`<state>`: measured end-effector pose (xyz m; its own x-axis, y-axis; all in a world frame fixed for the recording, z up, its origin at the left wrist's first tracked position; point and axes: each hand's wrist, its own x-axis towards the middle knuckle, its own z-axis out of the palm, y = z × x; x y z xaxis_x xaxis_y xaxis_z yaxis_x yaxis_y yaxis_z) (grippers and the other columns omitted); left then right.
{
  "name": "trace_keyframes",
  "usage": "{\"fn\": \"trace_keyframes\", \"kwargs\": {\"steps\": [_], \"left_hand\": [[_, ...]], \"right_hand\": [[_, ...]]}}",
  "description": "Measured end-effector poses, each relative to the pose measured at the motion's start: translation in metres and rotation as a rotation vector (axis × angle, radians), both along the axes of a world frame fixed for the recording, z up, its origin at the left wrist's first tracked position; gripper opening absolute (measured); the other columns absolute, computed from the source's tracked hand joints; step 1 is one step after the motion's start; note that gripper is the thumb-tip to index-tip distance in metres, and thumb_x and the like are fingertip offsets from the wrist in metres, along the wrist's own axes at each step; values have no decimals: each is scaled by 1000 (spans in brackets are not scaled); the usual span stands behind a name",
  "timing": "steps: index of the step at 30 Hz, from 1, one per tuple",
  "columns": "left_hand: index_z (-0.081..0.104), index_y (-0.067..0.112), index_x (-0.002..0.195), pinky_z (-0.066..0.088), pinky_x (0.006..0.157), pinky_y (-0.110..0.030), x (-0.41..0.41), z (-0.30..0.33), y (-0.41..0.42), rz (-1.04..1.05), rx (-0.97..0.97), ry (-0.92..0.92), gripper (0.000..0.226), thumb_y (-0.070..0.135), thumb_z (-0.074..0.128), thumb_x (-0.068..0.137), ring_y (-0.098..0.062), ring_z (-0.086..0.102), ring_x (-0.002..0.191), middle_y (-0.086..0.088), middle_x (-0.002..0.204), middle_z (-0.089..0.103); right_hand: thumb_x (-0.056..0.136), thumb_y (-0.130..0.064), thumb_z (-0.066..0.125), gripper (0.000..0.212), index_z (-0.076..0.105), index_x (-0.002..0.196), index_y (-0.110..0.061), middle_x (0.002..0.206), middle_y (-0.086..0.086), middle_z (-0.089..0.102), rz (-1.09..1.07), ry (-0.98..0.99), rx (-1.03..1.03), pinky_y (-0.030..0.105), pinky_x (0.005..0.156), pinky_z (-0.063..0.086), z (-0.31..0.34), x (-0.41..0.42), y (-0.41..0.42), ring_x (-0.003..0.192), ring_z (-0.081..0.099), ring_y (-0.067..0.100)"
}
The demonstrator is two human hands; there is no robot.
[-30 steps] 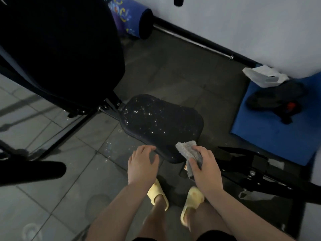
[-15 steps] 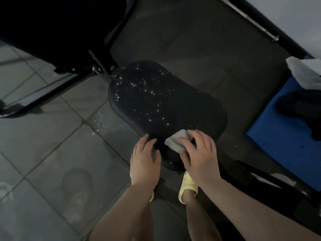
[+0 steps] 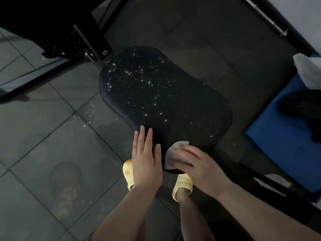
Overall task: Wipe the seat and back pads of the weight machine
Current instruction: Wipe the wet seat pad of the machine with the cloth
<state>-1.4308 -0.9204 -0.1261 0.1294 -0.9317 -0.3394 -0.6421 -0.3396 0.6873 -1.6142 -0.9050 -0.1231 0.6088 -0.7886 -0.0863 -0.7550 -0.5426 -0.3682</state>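
Droplets glittered across the dark ribbed seat pad (image 3: 165, 94) of the weight machine, thickest toward its far end, where the black frame bracket (image 3: 90, 47) joined it. We took that seat pad as our landmark. Our left hand (image 3: 146, 157) lay flat and released, palm down, fingers together, at the pad's near left corner, its fingertips just over the rim; it grasped nothing. Our right hand (image 3: 196, 164) pressed a small pale cloth (image 3: 175, 150) onto the pad's near edge, fingers spread over the cloth and holding it against the surface; the hand showed some blur. Part of the cloth peeked out beyond the fingers toward the pad's middle.

Below the near edge of the pad stood our two feet in yellow slippers (image 3: 184, 185), one under each hand. Left of the pad, the grey tiled floor (image 3: 52, 136) carried a scatter of small bright specks close to the pad's side. Right of the pad lay a blue mat (image 3: 278, 136) with a dark object on it that we could not make out, and a white crumpled thing (image 3: 307, 68) at its far end. Beyond the pad's far right, a metal bar (image 3: 267, 16) ran along the base of the wall.
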Motion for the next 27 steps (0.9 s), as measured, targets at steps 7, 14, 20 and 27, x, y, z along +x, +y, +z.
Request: {"fn": "trace_keyframes", "kwargs": {"steps": [7,14,20,27], "left_hand": [[7,22,152,-4,118,-29,-39,-11,0,148,20,-28,66,50,21,94,-5,-19,144,11,158,-11],[9,21,152,-7,117,-31,-58,-14,-12,271,44,-105,62,44,30,98,-10,-15,146,5,161,-6],[13,21,151,0,120,-41,-85,-17,-26,452,98,-252,60,43,28,97,-17,-4,148,1,162,4],[15,19,151,5,120,-45,-86,-22,-23,430,68,-329,60,44,21,97,-19,0,148,-1,161,7]], "right_hand": [[89,-10,62,41,61,129,-21,135,-2,50,-468,-102,-70,27,101,41,-5,25,-6,119,47,20],[74,5,71,55,64,124,-17,128,4,55,-406,14,-148,35,91,47,5,-57,-52,109,46,22],[91,-13,59,37,60,128,-18,132,-1,48,-400,-117,-177,26,97,40,-7,7,-42,116,46,18],[77,1,69,56,58,130,-16,130,5,49,-460,21,-204,35,91,44,-6,-72,-78,105,45,24]]}}
